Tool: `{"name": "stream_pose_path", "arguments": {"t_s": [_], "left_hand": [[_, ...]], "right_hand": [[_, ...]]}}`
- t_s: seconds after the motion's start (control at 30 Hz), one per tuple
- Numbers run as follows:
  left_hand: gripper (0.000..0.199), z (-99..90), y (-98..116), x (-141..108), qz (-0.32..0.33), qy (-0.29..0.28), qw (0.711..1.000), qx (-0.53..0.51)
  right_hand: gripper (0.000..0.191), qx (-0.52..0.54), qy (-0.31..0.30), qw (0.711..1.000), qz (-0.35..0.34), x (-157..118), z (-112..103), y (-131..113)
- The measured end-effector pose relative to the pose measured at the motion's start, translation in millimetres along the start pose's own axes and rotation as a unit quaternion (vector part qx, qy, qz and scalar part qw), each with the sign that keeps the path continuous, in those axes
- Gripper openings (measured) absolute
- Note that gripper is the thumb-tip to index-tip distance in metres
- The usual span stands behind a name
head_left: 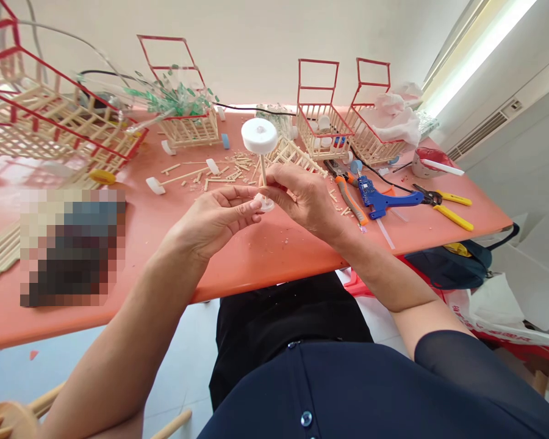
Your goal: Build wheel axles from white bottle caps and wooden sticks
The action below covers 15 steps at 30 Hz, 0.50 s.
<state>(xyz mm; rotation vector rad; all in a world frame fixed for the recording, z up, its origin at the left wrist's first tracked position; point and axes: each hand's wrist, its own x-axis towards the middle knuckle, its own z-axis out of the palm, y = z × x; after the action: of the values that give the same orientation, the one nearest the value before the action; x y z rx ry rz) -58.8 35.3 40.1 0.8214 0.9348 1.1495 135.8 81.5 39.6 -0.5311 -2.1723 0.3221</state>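
Just above the table's front half, both hands hold a thin wooden stick (262, 167) upright, with a white bottle cap (258, 138) fixed on its top end. At its lower end is a second white bottle cap (267, 205), pinched at the rim by the fingers of my left hand (210, 222). My right hand (304, 198) closes its thumb and fingers round the stick, a little above that lower cap. On the table to the left, another stick (185, 177) lies with a white cap on each end. Cut stick pieces (229, 174) are scattered behind my hands.
Small stick-built carts with red handles (324, 125) line the back. A blue glue gun (379, 198), orange-handled pliers (350, 198) and yellow-handled pliers (448, 207) lie right. A red-stained cup (432, 161) stands beyond. A blurred-out dark object (77, 250) lies left, near long sticks (2, 253).
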Motion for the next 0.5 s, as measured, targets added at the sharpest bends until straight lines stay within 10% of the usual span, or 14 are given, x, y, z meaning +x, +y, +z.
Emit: {"name": "stream_pose_path", "arguments": {"t_s": [0.5], "left_hand": [[0.035, 1.5, -1.0, -1.1, 0.013, -0.004, 1.0, 0.0]], "right_hand": [[0.026, -0.025, -0.014, 1.0, 0.007, -0.4, -1.6, 1.1]]}}
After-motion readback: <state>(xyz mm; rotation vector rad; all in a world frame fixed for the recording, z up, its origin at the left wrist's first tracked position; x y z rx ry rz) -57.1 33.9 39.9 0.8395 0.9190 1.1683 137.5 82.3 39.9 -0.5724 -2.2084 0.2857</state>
